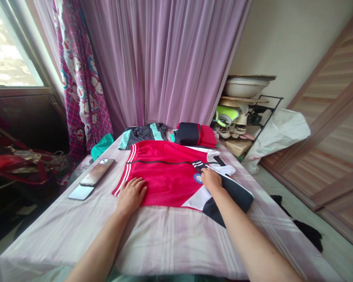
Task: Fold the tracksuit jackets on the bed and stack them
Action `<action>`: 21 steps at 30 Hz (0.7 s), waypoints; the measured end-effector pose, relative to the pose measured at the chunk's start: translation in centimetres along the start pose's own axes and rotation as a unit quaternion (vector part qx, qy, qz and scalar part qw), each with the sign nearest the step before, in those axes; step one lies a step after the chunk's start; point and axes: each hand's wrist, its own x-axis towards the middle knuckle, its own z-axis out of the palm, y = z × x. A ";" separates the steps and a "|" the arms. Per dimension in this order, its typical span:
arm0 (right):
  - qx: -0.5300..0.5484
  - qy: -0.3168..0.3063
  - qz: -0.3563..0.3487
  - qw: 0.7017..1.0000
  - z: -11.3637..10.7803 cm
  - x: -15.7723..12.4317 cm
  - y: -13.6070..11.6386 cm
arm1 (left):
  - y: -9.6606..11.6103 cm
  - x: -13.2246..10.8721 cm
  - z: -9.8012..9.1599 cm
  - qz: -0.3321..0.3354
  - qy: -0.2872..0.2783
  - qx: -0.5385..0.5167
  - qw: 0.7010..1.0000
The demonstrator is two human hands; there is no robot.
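A red, white and black zip-up jacket (pixel 164 182) lies on the bed, its striped hem to the left and its collar to the right. My left hand (pixel 131 192) rests flat on the red body near the hem, fingers stretched out. My right hand (pixel 211 178) is closed on a black sleeve with a white-striped cuff (pixel 198 165), folded in over the chest beside a round blue badge (pixel 198 178). My fingertips there are partly hidden. The other sleeve (pixel 223 168), with white and black parts, lies folded at the far right side.
Two phones (pixel 97 172) lie on the bed (pixel 153 243) at left. Behind the jacket are a dark grey and teal garment (pixel 144 135) and a folded red and black bundle (pixel 191 134). A shoe rack (pixel 261 125) and white sack (pixel 282 133) stand at right.
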 end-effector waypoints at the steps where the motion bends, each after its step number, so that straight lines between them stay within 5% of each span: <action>1: 0.002 -0.001 0.011 1.000 -0.4 -0.1 0.9 | 0.0 0.0 0.0 -0.001 0.002 -0.004 1.000; 7: 0.047 0.134 0.200 0.969 -3.7 -2.3 8.1 | -0.6 0.3 0.6 -0.009 0.047 -0.041 0.998; 10: 0.001 0.164 0.225 0.960 -4.3 -3.7 9.9 | -0.9 0.6 0.8 -0.038 0.080 -0.069 0.994; 13: -0.047 0.168 0.176 0.969 -4.0 -4.5 8.3 | -1.4 0.7 0.4 -0.056 0.109 -0.097 0.988; 18: -0.008 0.110 -0.069 0.991 -1.9 -4.1 3.3 | -3.0 0.3 -1.0 -0.124 0.105 -0.064 0.985; 21: -0.008 0.011 -0.048 0.999 -0.2 -3.4 2.6 | -3.7 0.1 -1.6 -0.223 0.052 -0.006 0.973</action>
